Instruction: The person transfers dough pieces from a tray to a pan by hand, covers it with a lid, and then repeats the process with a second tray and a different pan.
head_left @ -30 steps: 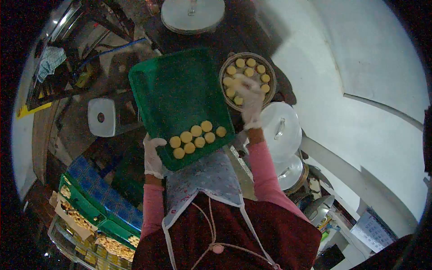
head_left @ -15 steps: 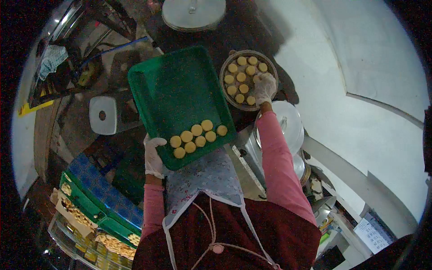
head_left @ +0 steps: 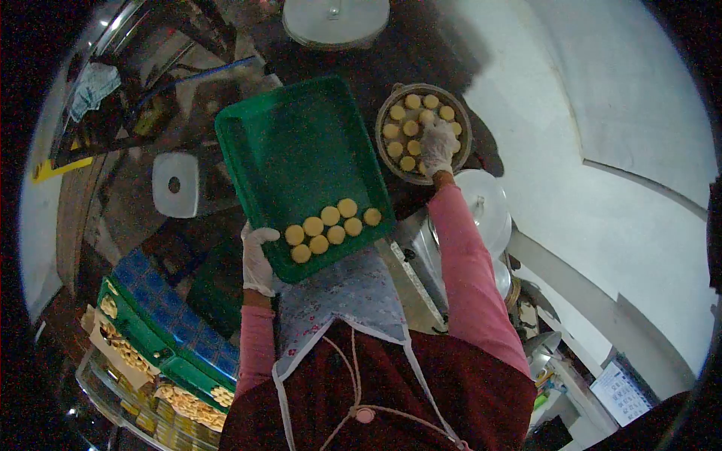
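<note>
My gloved left hand (head_left: 259, 259) grips the lower left edge of a green tray (head_left: 301, 150), its thumb over the rim. Pale round pieces (head_left: 329, 216) lie in two rows at the tray's near end, with one piece (head_left: 372, 216) apart at the right. To the right of the tray stands a round pan (head_left: 382, 143) with several similar round pieces (head_left: 411, 128) spread inside. Over the pan's right half is my gloved right hand (head_left: 437, 146), fingers bent down among the pieces. Whatever its fingertips hold, if anything, is hidden.
A round lid (head_left: 336, 22) lies beyond the tray. Another metal lid (head_left: 485, 210) is beside my right forearm. A white stool (head_left: 176, 185) stands to the left. Green trays of food (head_left: 143, 331) are at the lower left, and a white wall (head_left: 632, 113) rises at the right.
My right hand has shifted slightly left over the pan, uncovering pieces at its right edge. My left hand still holds the tray. The view has moved slightly.
</note>
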Motion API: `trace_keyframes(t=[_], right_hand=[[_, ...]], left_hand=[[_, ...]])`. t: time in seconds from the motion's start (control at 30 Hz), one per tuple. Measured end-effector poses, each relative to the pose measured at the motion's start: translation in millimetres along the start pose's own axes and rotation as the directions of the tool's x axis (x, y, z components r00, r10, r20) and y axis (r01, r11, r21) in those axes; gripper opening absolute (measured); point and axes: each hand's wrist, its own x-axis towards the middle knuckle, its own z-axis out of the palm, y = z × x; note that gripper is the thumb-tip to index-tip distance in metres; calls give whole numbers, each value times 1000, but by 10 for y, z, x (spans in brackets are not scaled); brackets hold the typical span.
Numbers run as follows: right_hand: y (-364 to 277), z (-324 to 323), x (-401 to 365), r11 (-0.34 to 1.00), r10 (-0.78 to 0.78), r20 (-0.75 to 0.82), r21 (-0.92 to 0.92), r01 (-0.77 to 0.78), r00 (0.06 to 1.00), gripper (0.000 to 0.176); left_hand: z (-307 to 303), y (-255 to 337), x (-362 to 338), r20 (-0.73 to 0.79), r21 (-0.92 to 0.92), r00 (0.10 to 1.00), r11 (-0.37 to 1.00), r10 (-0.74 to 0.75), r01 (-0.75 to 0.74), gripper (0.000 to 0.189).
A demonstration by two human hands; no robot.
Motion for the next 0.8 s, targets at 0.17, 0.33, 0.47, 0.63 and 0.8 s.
trace_keyframes(t=[0.17, 0.33, 0.47, 0.63, 0.8], right_hand=[[5, 105, 34, 996, -18, 67, -86, 24, 998, 27], [69, 51, 11, 990, -121, -164, 52, 131, 979, 23], [73, 59, 113, 992, -33, 142, -118, 50, 989, 26], [-239, -296, 26, 981, 11, -88, 194, 6, 996, 22], [-1195, -1147, -434, 538, -495, -107, 742, 401, 862, 36]], left_hand=[[7, 21, -2, -37, 173, 992, 978, 121, -113, 18], [41, 40, 24, -96, 59, 995, 998, 8, -3, 16], [-356, -235, 117, 153, 362, 952, 881, 265, -303, 24], [-124, 22, 80, 27, -92, 998, 994, -57, 59, 9], [-169, -55, 98, 229, 597, 892, 668, 389, -444, 36]])
